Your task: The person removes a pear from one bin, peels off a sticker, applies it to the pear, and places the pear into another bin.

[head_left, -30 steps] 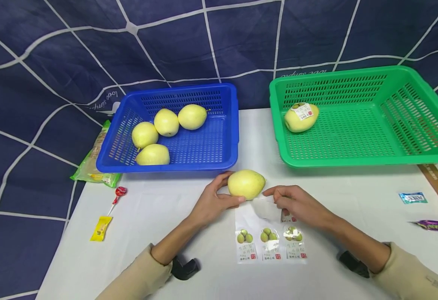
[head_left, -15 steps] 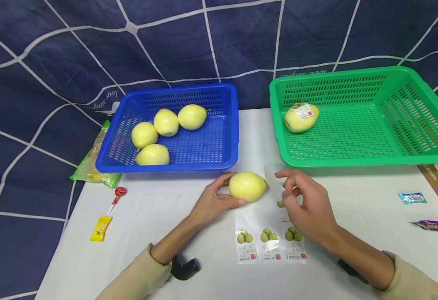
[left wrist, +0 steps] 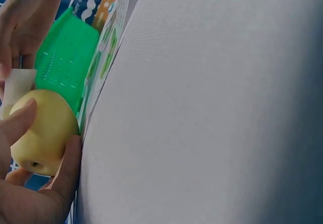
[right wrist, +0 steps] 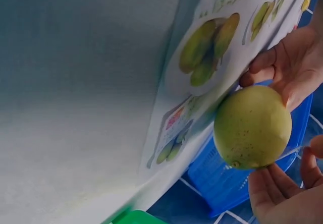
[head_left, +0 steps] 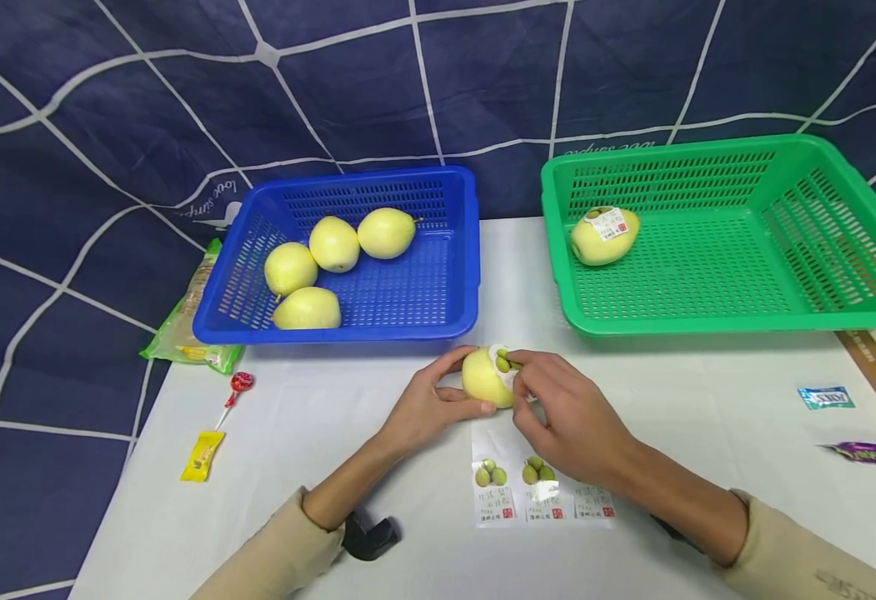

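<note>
White worktop (head_left: 332,433) carries, at its far left edge, a green snack packet (head_left: 186,321), with a red lollipop (head_left: 238,386) and a yellow sachet (head_left: 201,456) just in front of it. Next comes the blue basket (head_left: 468,250) holding four pears. Near the front middle, the left hand (head_left: 426,408) grips a yellow pear (head_left: 483,379) on the worktop, thumb and fingers (head_left: 453,360) curled round it. The right hand (head_left: 568,417) pinches a sticker (head_left: 503,363) against the pear's top. A sticker sheet (head_left: 538,492) lies just below the hands, partly covered by the right wrist. Further right, the green basket (head_left: 708,321) holds one labelled pear (head_left: 603,235); wrapped sweets (head_left: 826,397) lie near the right edge.
</note>
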Action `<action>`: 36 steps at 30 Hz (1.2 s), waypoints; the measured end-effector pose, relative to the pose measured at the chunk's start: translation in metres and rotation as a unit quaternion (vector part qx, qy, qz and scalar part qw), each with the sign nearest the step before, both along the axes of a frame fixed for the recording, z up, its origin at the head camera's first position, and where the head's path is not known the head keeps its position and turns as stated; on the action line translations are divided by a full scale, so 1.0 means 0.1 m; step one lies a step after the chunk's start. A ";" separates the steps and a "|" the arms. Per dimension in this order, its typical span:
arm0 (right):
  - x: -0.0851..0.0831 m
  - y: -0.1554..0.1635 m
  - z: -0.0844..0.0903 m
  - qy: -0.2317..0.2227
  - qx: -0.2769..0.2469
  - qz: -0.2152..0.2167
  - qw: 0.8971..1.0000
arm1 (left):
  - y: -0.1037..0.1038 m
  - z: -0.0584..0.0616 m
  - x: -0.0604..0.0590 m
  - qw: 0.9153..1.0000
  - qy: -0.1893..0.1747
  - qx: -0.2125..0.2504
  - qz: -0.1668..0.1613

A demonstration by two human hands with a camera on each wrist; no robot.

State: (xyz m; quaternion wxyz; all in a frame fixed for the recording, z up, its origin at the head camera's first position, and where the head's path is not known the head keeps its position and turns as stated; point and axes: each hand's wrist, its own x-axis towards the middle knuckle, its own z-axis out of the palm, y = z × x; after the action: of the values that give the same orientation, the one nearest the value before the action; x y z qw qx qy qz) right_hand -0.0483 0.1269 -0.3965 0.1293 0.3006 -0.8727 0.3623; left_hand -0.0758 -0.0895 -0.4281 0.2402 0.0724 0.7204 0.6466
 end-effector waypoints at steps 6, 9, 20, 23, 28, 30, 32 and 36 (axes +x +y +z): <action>-0.01 0.02 0.02 -0.040 0.027 0.011 0.999 | 0.00 0.00 0.00 1.000 0.004 0.006 -0.004; -0.05 0.03 0.02 -0.052 0.027 0.018 0.998 | -0.01 0.01 0.00 1.000 0.008 0.002 -0.007; -0.13 -0.02 -0.03 -0.067 0.033 0.008 0.997 | 0.01 0.08 -0.01 1.000 -0.001 -0.007 -0.014; -0.14 -0.04 -0.03 -0.070 0.030 0.001 0.997 | 0.06 0.11 -0.02 0.999 -0.001 -0.031 0.011; -0.14 -0.04 -0.02 -0.085 0.022 0.006 0.996 | 0.14 0.14 -0.04 0.997 -0.001 -0.068 0.041; -0.14 -0.01 0.01 -0.112 -0.007 0.019 0.993 | 0.14 0.15 -0.05 0.997 -0.006 -0.070 0.037; -0.15 0.04 0.03 -0.148 -0.041 0.028 0.988 | 0.12 0.16 -0.05 0.998 -0.016 -0.060 0.027; -0.17 0.11 0.00 -0.214 -0.086 0.042 0.972 | 0.06 0.15 -0.07 0.999 -0.036 -0.019 0.000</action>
State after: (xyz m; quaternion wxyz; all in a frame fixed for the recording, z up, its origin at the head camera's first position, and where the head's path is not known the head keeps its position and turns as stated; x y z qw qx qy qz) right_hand -0.0657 0.1379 -0.3965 -0.0502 0.2406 -0.8324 0.4967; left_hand -0.0828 -0.0837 -0.4131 0.2669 0.0447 0.7236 0.6349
